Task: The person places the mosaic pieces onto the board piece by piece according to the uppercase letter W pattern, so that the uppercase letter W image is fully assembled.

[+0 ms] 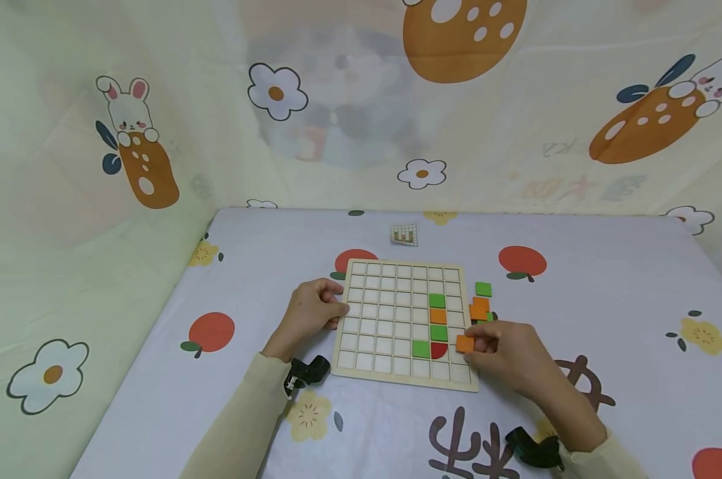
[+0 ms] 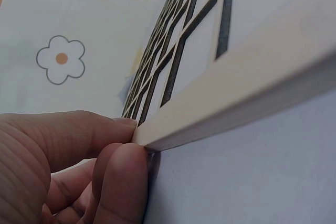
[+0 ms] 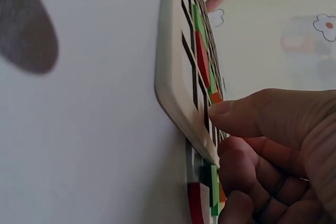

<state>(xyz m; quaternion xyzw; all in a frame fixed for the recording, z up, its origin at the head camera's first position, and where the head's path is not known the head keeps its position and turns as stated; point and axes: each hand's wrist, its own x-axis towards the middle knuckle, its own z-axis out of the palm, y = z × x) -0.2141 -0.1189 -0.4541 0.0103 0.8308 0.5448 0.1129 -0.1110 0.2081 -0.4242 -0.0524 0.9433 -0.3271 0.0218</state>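
A pale wooden grid board (image 1: pixel 375 264) lies on the table with rows of white square cells. In one of its right-hand columns sit a green tile (image 1: pixel 437 301), an orange tile (image 1: pixel 437 316), another green tile (image 1: pixel 439 332) and a red rounded tile (image 1: pixel 439 350). One more green tile (image 1: pixel 421 348) is left of the red one. My left hand (image 1: pixel 310 307) pinches the board's left edge, thumb on the rim (image 2: pixel 210 98). Over the right side of the board, my right hand (image 1: pixel 509 349) holds an orange square tile (image 1: pixel 465 344) at its fingertips; in the right wrist view the thumb and fingers hide it.
Loose green (image 1: pixel 483 289) and orange tiles (image 1: pixel 479 306) lie beside the board's right edge, and a red piece (image 3: pixel 196 203) shows there in the right wrist view. Behind the board is a small card printed with a grid pattern (image 1: pixel 404 234). A patterned cloth (image 1: pixel 349 166) hangs at the back.
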